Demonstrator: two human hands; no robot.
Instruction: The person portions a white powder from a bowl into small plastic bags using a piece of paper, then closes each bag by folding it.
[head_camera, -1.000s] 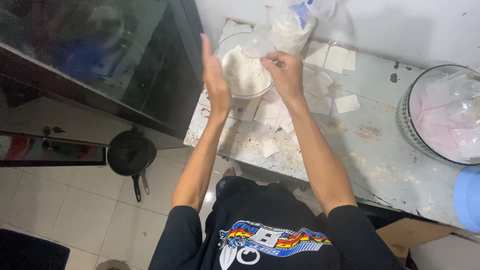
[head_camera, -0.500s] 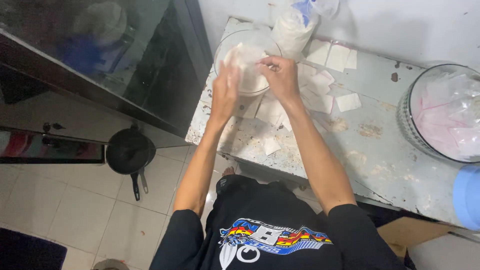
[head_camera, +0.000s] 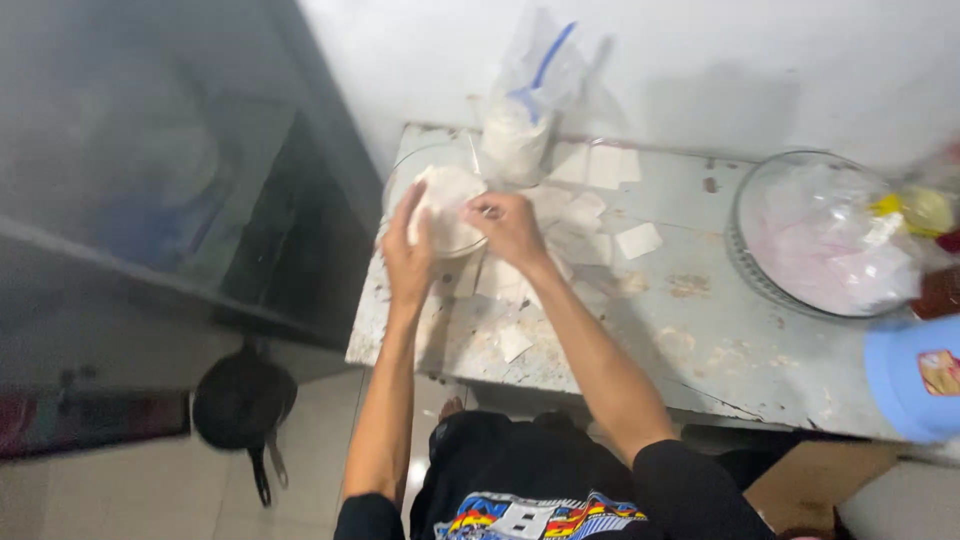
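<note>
Dough round (head_camera: 447, 205) pinched between left hand (head_camera: 408, 250) and right hand (head_camera: 508, 225), both closed on it; paper squares (head_camera: 637, 240) waiting on worktop (head_camera: 700, 330).

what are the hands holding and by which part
Both hands hold a white round sheet of dough: left hand at its left edge, right hand at its right edge.

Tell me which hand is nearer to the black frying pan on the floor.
Left. The left hand is at the table's left end, above the frying pan. The right hand is farther right, over the table.
</note>
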